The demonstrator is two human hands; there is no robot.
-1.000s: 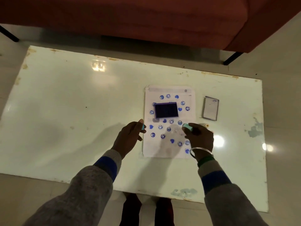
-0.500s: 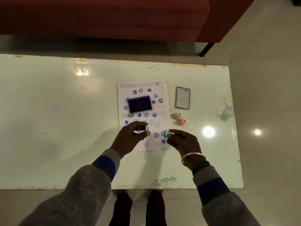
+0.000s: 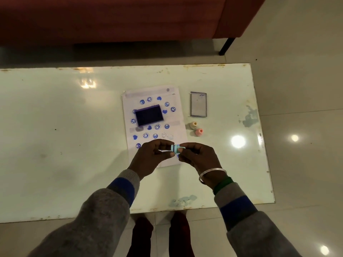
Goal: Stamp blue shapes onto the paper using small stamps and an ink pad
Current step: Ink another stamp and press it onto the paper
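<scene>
A white paper (image 3: 174, 115) with several blue stamped faces and hearts lies on the table. An open dark blue ink pad (image 3: 149, 115) rests on its upper half. My left hand (image 3: 152, 157) and my right hand (image 3: 199, 158) meet above the paper's near edge, both pinching a small light-blue stamp (image 3: 175, 147) between their fingertips. The left fingers hold what looks like its cap end, pressed against the stamp body in the right fingers. A yellow stamp (image 3: 193, 125) and a pink stamp (image 3: 198, 132) stand just right of the paper.
The ink pad's lid (image 3: 198, 104) lies right of the paper. The white table (image 3: 65, 145) has chipped edges; its right edge (image 3: 263, 145) is close. A red sofa (image 3: 130, 19) stands behind, one leg (image 3: 226, 46) near the far right corner.
My hands have come together from either side of the paper, joining the light-blue stamp pieces they held apart. The view has shifted so the table sits further left.
</scene>
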